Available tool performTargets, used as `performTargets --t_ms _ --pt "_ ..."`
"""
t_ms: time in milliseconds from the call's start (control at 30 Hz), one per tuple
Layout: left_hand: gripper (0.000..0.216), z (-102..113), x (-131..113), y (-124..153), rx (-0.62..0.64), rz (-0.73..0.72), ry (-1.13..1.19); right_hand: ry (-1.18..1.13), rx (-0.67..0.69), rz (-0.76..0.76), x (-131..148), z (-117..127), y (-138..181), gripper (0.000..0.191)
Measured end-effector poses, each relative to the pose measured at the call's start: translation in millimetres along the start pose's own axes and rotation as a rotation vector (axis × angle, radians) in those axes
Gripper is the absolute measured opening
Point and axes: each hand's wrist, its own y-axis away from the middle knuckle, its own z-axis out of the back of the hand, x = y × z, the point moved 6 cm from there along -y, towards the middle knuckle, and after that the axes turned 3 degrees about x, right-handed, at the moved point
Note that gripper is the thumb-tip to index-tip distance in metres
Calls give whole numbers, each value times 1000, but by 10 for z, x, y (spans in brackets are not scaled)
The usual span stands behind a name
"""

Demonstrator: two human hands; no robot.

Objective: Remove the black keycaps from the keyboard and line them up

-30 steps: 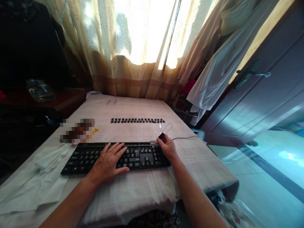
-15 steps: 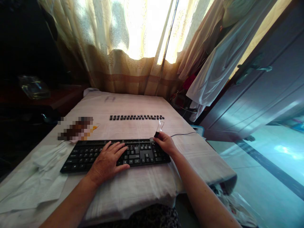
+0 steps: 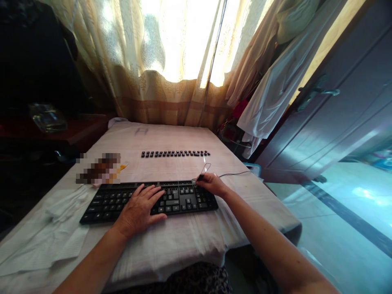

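Note:
A black keyboard [image 3: 186, 206] lies across the table, its top row showing gaps where keycaps are off. My left hand [image 3: 139, 208] rests flat on its middle, fingers spread over the keys and thumb near the front edge. At the number pad end, my right hand [image 3: 214, 184] is closed on a wire keycap puller [image 3: 201, 177] by its black end. The thin wire loop of the puller points up and away from the keys. Behind the keyboard, several loose black keycaps [image 3: 174, 154] stand in two neat rows on the cloth.
A pale cloth covers the table [image 3: 251, 212]. White paper [image 3: 58, 241] lies at the left, beside a blurred-out item [image 3: 98, 168] with an orange edge. The keyboard's cable [image 3: 235, 174] runs off to the right. Curtains hang behind, and a door [image 3: 330, 106] stands at the right.
My right hand has lowered slightly towards the number pad with the keycap puller. My left hand keeps its place on the keyboard. The view has shifted a little.

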Motion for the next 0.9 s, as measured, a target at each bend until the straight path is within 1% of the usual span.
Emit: performTargets --t_ms 133,300,400,533,600,800,900 --pt "69 3 -7 1 10 3 5 -41 -32 -15 -105 3 22 26" --pt "68 12 -8 -1 8 11 26 -68 -29 -22 -174 -23 16 35" --pt "68 15 -6 -3 6 10 31 -28 -40 2 -124 -10 13 29" --pt "68 13 -4 -8 19 9 24 53 -41 54 3 35 13 11" --pt "67 12 -4 -10 22 9 21 71 -25 66 27 41 7 9" --pt "68 8 -3 -7 17 8 1 49 15 37 -88 -15 2 31" --pt "68 0 1 -4 25 11 -1 70 25 43 -90 -23 8 31"
